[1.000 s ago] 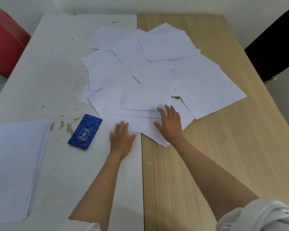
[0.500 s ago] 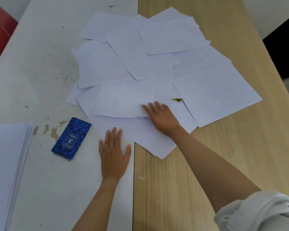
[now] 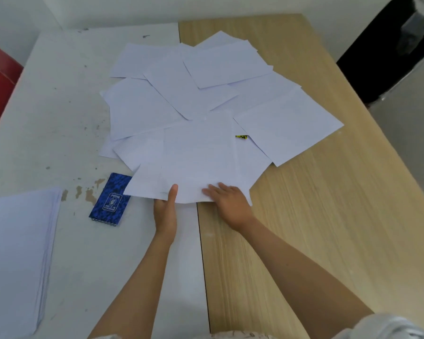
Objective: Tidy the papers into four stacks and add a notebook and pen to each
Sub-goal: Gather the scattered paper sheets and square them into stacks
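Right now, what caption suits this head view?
Left hand pinches loose sheets; right hand presses them, beside a blue notebook.

— Where do the loose papers (image 3: 206,106) lie?
— Spread overlapping across the middle and far part of the counter (image 3: 328,216), over the seam between its two halves.
— And the notebook (image 3: 109,200)?
— Near-left of that spread, its far corner tucked under the nearest sheets (image 3: 194,172).
— The tidy stack (image 3: 17,253)?
— At the near-left edge, left of the notebook.
— The hands?
— Left hand (image 3: 165,211) and right hand (image 3: 230,204) sit at the near edge of those sheets.
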